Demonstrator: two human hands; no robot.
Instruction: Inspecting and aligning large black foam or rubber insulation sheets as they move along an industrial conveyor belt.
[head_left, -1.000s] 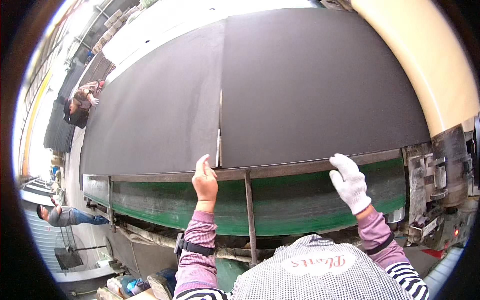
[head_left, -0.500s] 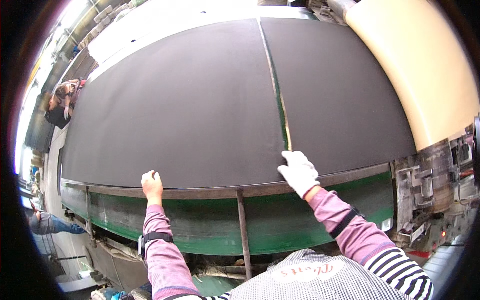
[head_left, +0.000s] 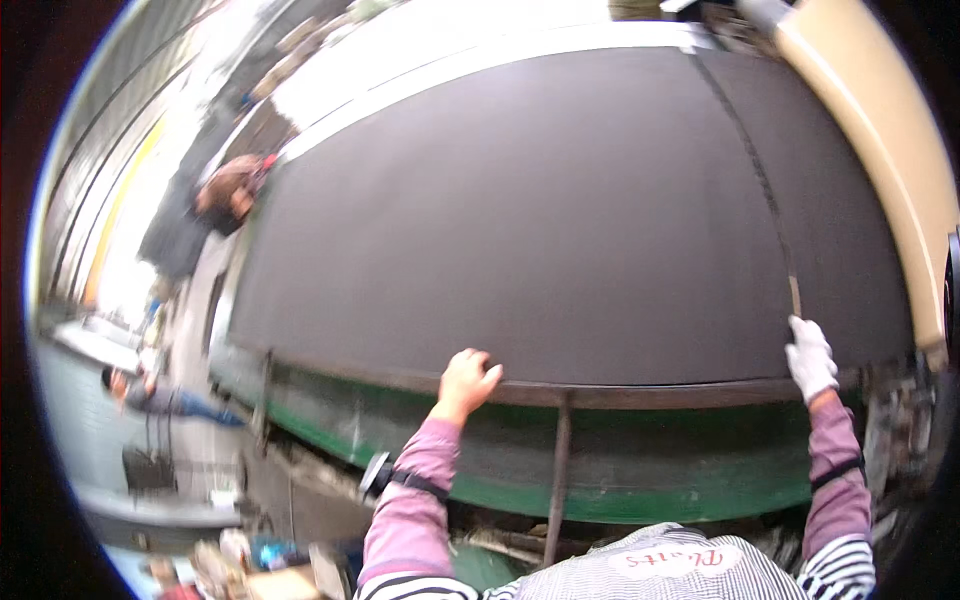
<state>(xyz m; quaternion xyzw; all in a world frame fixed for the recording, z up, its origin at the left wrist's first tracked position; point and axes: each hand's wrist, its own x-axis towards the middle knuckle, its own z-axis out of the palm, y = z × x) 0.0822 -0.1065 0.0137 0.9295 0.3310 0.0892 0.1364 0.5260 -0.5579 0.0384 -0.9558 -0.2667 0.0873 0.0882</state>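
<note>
A large black sheet lies flat across the worktop, with a narrower black sheet to its right. Between them runs a thin dark seam, which shows a short tan stretch at its near end. My right hand, in a white glove, rests at that near end of the seam. Its fingers look stretched out and point away from me. My bare left hand is at the near edge of the large sheet. The fingers are loosely bent, the thumb stands apart, and nothing shows in them.
A big cream-coloured roll or cover curves along the right side. Below the sheets' near edge are a metal rail, a green belt and an upright post. One person bends by the far left end; another person stands farther left.
The view has swung left. Against the post, both hands and the seam have shifted right. The gap between the sheets looks narrower, and the green that showed in it is gone.
</note>
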